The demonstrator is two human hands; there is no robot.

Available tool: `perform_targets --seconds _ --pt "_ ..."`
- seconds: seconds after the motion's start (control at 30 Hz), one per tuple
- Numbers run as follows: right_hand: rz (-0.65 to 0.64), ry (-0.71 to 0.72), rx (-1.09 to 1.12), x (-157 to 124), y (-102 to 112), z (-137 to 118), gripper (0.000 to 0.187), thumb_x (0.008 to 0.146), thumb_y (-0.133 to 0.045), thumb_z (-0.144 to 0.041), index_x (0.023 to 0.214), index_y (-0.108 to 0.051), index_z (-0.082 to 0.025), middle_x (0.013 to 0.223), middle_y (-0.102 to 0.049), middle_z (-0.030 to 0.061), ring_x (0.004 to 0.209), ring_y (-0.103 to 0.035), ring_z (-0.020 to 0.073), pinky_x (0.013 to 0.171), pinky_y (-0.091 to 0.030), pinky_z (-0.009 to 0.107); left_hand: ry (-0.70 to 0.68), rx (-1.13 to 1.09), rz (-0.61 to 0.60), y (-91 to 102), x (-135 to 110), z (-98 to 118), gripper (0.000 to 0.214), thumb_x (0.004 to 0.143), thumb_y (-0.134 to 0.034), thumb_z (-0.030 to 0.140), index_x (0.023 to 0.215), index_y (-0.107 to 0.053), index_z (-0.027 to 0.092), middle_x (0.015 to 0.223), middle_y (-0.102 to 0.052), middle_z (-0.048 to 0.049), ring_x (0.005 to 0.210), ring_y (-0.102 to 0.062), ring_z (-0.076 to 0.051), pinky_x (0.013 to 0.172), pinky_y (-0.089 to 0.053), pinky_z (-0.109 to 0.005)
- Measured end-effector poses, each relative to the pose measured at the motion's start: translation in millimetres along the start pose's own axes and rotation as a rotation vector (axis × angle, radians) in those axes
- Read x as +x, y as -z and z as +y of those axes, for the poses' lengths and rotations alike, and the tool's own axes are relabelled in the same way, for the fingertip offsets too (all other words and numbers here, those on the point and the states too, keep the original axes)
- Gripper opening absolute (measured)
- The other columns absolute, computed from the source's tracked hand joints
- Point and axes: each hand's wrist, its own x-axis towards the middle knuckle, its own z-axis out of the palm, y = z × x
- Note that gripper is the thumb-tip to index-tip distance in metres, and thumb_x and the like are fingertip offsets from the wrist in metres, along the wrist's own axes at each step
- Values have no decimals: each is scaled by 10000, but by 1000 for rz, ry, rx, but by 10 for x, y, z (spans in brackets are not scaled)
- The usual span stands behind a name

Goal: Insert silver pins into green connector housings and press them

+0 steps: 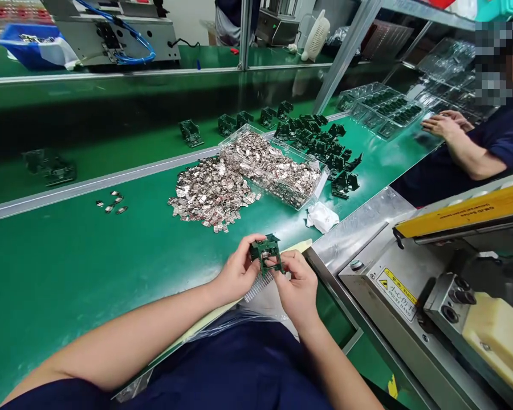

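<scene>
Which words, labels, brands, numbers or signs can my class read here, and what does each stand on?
"小心伤手": warning label on the machine at right.
"INJURE HAND": same label, beneath.
Triangle sign: same label's yellow strip; the strip's wording is too blurred to read surely.
"GMJD Series": yellow bar, first letters uncertain; the line beside it is too blurred.
Held green part: no readable text.

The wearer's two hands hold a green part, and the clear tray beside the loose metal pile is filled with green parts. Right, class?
No, wrong contents: the head view shows the clear tray filled with small metal pieces. The left hand and right hand do hold a green part.
</scene>
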Motion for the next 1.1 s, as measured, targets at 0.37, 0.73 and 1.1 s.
perform_targets --seconds 0.37,0.73,1.1 --pt "27 -168 -48 -18 -86 33 211 851 -635 -330 714 -532 -208 726 -521 2 640 -485 142 573 -412 264 39 -32 2 -22 -46 24 368 892 -535 257 1253 -478 216 961 -642 -57 878 -623 -202 827 -511 -336" --pt "104 -404 540 -32 -18 71 429 662 -809 -333 886 -460 -226 778 -485 -33 645 -462 108 546 -426 208 0 -28 -56 -118 -38 108 344 932 -503 313 1258 -461 211 1014 -631 -71 882 -628 -181 814 -522 -308" --pt "71 -428 557 -224 551 173 401 709 -776 -419 960 -534 -222 845 -591 22 692 -578 158 517 -509 246 66 -80 -271 -523 101 406 323 918 -528 286 1229 -482 210 1086 -640 -99 888 -650 -189 794 -563 -320"
